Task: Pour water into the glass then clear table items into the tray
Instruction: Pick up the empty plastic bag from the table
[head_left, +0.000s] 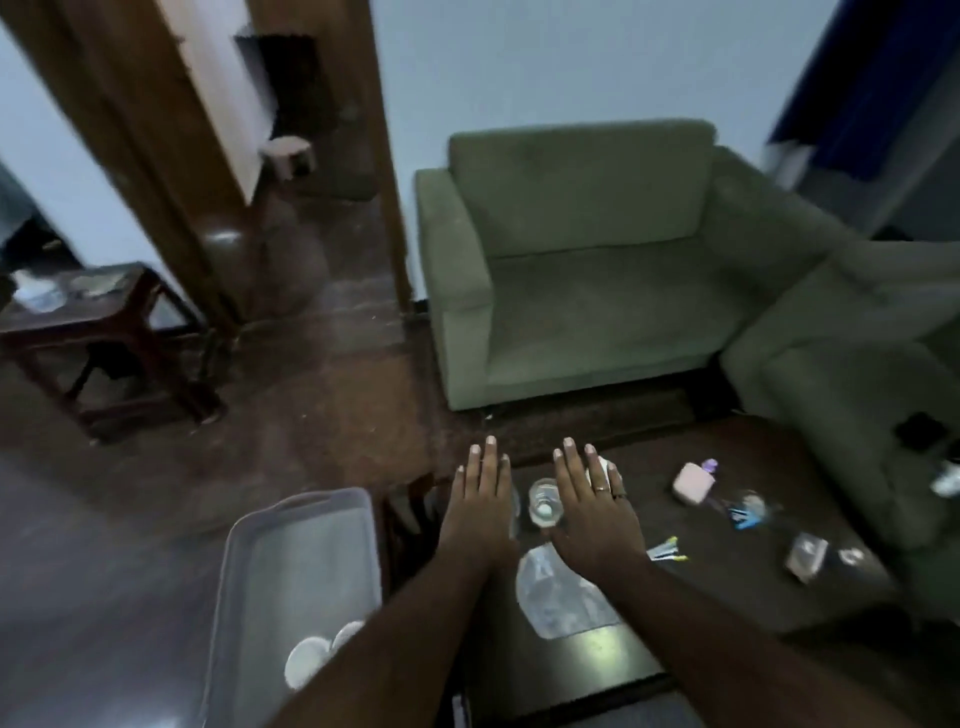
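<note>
Both my hands hover flat, palms down, over the dark low table (727, 587). My left hand (480, 506) and my right hand (592, 512) hold nothing, fingers spread. Between them stands a clear glass (545, 501). A clear plastic water bottle (558, 592) lies under my right wrist, partly hidden. The translucent grey tray (244, 551) sits to the left of the table, with white round items (311, 660) in its near end.
On the table lie a pink bottle with a purple cap (693, 480), blue clips (745, 512), coloured sticks (667, 550) and small packets (805, 556). A green sofa (571, 270) stands beyond; another seat (857, 415) is at the right. A wooden side table (104, 338) is at the left.
</note>
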